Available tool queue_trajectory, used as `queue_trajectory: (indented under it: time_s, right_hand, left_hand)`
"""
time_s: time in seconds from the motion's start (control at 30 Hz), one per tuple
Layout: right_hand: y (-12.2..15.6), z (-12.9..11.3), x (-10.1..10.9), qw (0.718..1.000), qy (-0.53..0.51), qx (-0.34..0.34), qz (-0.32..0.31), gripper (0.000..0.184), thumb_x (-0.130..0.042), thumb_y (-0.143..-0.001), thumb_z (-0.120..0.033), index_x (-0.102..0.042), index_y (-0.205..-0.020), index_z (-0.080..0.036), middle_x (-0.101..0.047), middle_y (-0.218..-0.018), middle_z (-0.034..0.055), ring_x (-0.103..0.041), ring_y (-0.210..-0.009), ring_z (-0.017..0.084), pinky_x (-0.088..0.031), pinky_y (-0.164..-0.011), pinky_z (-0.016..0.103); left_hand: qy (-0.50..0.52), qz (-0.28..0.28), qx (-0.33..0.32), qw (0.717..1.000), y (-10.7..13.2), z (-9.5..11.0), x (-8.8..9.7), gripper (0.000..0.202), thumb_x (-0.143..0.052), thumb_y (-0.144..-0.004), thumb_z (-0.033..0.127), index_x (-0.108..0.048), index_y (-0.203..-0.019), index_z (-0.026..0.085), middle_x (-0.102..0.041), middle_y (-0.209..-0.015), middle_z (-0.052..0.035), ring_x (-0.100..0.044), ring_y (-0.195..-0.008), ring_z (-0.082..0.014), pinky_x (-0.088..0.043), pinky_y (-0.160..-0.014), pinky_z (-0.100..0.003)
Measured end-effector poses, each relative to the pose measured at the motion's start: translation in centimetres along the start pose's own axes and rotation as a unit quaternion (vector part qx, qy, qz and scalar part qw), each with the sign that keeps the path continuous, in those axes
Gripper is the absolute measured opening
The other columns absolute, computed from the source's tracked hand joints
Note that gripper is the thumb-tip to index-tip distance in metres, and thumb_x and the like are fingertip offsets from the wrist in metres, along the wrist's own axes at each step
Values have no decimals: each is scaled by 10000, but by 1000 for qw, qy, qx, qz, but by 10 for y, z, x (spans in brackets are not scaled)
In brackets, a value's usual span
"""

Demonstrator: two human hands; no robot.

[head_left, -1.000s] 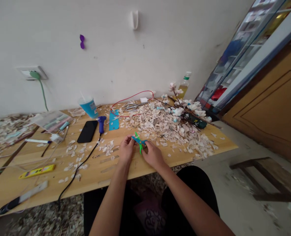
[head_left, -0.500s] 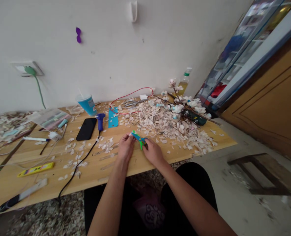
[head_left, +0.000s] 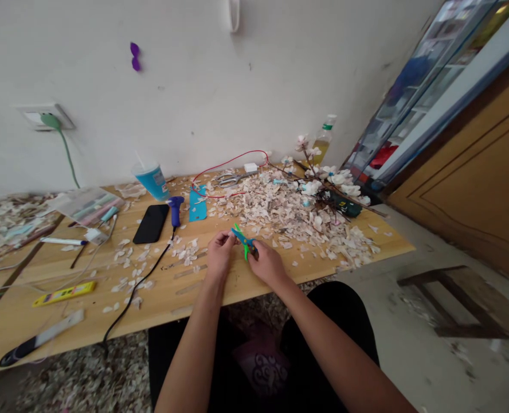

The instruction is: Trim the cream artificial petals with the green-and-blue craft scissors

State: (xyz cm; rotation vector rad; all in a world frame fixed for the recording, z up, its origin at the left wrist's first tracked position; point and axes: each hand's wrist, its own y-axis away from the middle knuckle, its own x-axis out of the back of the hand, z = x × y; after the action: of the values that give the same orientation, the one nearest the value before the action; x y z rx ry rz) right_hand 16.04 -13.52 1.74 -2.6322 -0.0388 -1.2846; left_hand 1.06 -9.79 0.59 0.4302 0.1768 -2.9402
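My right hand (head_left: 266, 265) is closed around the handles of a pair of blue and green scissors (head_left: 245, 241), over the front part of the table. The blades point up and to the left, slightly parted. Just left of them, my left hand (head_left: 220, 252) pinches a small pale petal-like piece (head_left: 234, 234), mostly hidden by the fingers. Beyond both hands spreads a big heap of pale dried petals or shavings (head_left: 280, 209). A twig with white blossoms (head_left: 312, 186) lies over the heap's right side.
On the wooden table (head_left: 237, 281) are a purple glue gun (head_left: 176, 211), a black phone (head_left: 151, 223), a blue cup (head_left: 152, 182), a blue card (head_left: 198, 206), metal scissors (head_left: 231, 179), a yellow cutter packet (head_left: 65, 293) and a bottle (head_left: 323, 140). A black cord (head_left: 136, 287) hangs over the front edge.
The scissors' blades have parted a little more beside the left fingertips. Both hands stay nearly in place; the whole view has shifted slightly.
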Motion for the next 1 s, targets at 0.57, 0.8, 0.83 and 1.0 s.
queue_trajectory:
  time_s: [0.57,0.8,0.83,1.0]
  right_hand:
    - [0,-1,1,1000,19,3,-10,108,-579,-864,-286,-608,-948,-226,-695,-875,29,-611,-755,188,-342,-634,282]
    - [1,-3,2,999,19,22,-15,117,-587,-853,-307,-591,-931,-219,-690,-887,32,-606,-764,186,-329,-633,278]
    - [1,-3,3,999,18,28,-16,120,-587,-855,-313,-590,-930,-219,-690,-885,31,-606,-764,186,-328,-633,278]
    - [1,-2,5,999,7,27,-21,152,-590,-863,-350,-601,-940,-219,-695,-866,29,-602,-741,186,-320,-624,280]
  left_hand:
    - [186,12,63,980,3,10,-8,293,-879,-609,312,-676,-765,170,-680,-743,8,-621,-684,-102,-500,-751,-262]
    - [172,35,48,983,-1,6,-5,355,-892,-573,276,-656,-818,177,-691,-746,17,-635,-673,-98,-515,-715,-235]
    - [174,38,48,983,-1,6,-4,346,-890,-578,270,-655,-814,177,-688,-741,19,-633,-667,-94,-513,-711,-229]
    - [176,28,54,983,-1,4,-5,286,-876,-603,278,-682,-780,165,-696,-749,5,-641,-675,-96,-520,-733,-240]
